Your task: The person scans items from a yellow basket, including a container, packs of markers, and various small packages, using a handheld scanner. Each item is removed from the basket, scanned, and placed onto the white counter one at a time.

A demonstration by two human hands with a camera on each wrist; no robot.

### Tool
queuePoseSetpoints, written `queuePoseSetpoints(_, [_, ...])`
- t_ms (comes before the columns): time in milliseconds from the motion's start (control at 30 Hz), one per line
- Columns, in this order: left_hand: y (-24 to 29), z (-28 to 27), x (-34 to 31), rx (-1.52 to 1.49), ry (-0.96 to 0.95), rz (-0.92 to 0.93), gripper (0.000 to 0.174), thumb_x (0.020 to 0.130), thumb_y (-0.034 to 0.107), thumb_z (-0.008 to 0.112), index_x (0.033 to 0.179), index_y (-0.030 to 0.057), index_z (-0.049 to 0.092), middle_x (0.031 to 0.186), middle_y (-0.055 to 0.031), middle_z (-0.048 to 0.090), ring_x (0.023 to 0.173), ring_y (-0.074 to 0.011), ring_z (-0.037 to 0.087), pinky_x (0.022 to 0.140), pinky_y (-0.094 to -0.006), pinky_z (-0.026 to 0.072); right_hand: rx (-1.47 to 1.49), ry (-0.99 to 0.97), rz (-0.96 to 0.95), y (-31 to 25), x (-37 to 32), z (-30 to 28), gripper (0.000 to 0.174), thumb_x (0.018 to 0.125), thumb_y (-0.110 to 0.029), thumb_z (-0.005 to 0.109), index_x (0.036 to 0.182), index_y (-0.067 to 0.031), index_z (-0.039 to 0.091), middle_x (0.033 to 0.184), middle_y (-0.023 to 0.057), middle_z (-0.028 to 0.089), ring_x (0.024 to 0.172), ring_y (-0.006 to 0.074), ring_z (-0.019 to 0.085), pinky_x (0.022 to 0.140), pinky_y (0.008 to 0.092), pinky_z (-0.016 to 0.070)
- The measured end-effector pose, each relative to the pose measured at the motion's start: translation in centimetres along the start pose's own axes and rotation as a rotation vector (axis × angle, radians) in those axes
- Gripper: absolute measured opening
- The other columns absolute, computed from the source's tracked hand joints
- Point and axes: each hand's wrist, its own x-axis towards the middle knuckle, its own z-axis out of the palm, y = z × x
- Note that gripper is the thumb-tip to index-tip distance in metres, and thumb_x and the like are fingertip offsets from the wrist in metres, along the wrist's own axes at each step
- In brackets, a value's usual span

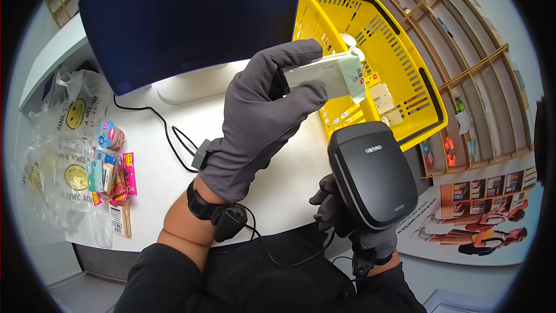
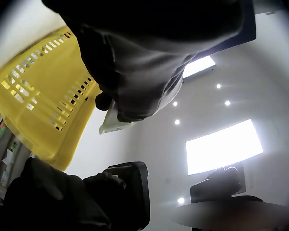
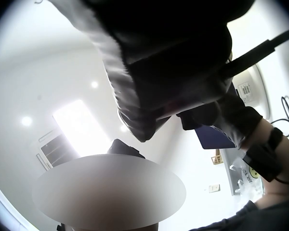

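The left hand (image 1: 260, 122) pinches a pale packet (image 1: 330, 76) just before the yellow basket (image 1: 370, 20). Nearer than the basket, the right hand (image 1: 347, 220) grips the scanner (image 1: 373, 177). Scanning, I'd judge: the packet's barcode needs to face the scanner.

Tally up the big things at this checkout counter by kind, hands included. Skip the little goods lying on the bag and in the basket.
Grey-gloved hands: 2, left hand and right hand
White flat packet: 1
Black handheld scanner: 1
Yellow slotted plastic basket: 1
Dark flat screen: 1
Clear plastic bag with yellow smiley faces: 1
Total: 7
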Motion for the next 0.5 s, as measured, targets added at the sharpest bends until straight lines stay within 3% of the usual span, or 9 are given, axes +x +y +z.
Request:
queuePoseSetpoints(67, [-0.6, 0.4, 0.2, -0.147, -0.078, 0.002, 0.045, 0.092, 0.003, 0.076, 0.134, -0.0018, 0.061, 0.119, -0.0101, 0.071, 0.109, -0.0150, 0.068, 0.096, -0.0292, 0.0582, 0.025, -0.040, -0.001, 0.2, -0.6, -0.3, 0.061, 0.105, -0.046, 0.056, 0.120, 0.0121, 0.062, 0.072, 0.0162, 0.067, 0.072, 0.0272, 0.071, 0.054, 0.0329, 0.0552])
queuePoseSetpoints(133, [-0.1, 0.0, -0.3, -0.170, -0.091, 0.041, 0.045, 0.091, 0.000, 0.074, 0.133, -0.0012, 0.061, 0.117, -0.0098, 0.071, 0.109, -0.0163, 0.069, 0.097, -0.0299, 0.0585, -0.120, 0.024, -0.193, 1.2, -1.9, -0.4, 0.064, 0.106, -0.048, 0.051, 0.125, 0.0124, 0.060, 0.066, 0.0129, 0.061, 0.065, 0.0244, 0.065, 0.052, 0.0334, 0.0521])
queuePoseSetpoints(167, [0.1, 0.0, -0.2, -0.119, -0.082, 0.087, 0.045, 0.090, -0.002, 0.073, 0.133, -0.0008, 0.061, 0.116, -0.0096, 0.071, 0.110, -0.0171, 0.070, 0.097, -0.0305, 0.0588, -0.096, -0.071, -0.179, 2.0, -2.2, -0.8, 0.064, 0.106, -0.048, 0.051, 0.125, 0.0124, 0.060, 0.066, 0.0129, 0.061, 0.065, 0.0244, 0.065, 0.052, 0.0334, 0.0521])
queuePoseSetpoints(233, [2.2, -1.0, -0.4, -0.065, -0.154, 0.231, 0.049, 0.092, -0.001, 0.077, 0.138, -0.0004, 0.058, 0.130, -0.0122, 0.068, 0.113, -0.0195, 0.071, 0.094, -0.0328, 0.0635, -0.192, -0.049, -0.045, 4.0, -3.1, -3.6, 0.067, 0.105, -0.048, 0.053, 0.135, 0.0112, 0.054, 0.063, 0.0083, 0.055, 0.060, 0.0217, 0.061, 0.053, 0.0332, 0.0515])
queuePoseSetpoints(267, [3.8, -1.8, -1.2, 0.011, -0.096, 0.232, 0.049, 0.092, -0.001, 0.077, 0.138, -0.0004, 0.058, 0.130, -0.0122, 0.068, 0.113, -0.0195, 0.071, 0.094, -0.0328, 0.0635, -0.250, -0.025, 0.014, 4.9, -2.9, -5.2, 0.069, 0.105, -0.048, 0.053, 0.140, 0.0106, 0.051, 0.061, 0.0061, 0.052, 0.057, 0.0203, 0.058, 0.053, 0.0332, 0.0511])
queuePoseSetpoints(333, [5.9, -2.5, -2.4, -0.042, -0.038, 0.348, 0.045, 0.089, 0.000, 0.075, 0.132, 0.0003, 0.063, 0.118, -0.0101, 0.073, 0.109, -0.0172, 0.072, 0.095, -0.0323, 0.0610, -0.291, -0.219, -0.040, 7.7, -1.6, -8.3, 0.070, 0.103, -0.047, 0.055, 0.143, 0.0105, 0.048, 0.061, 0.0052, 0.053, 0.057, 0.0217, 0.058, 0.052, 0.0324, 0.0492])
queuePoseSetpoints(500, [12.9, -9.0, -8.5, 0.396, 0.025, 0.172, 0.040, 0.091, 0.001, 0.072, 0.131, -0.0001, 0.067, 0.123, -0.0118, 0.074, 0.108, -0.0169, 0.073, 0.093, -0.0310, 0.0616, -0.282, -0.309, 0.097, 14.2, -0.4, -13.8, 0.069, 0.101, -0.043, 0.058, 0.144, 0.0102, 0.049, 0.062, 0.0055, 0.054, 0.060, 0.0229, 0.059, 0.052, 0.0330, 0.0490])
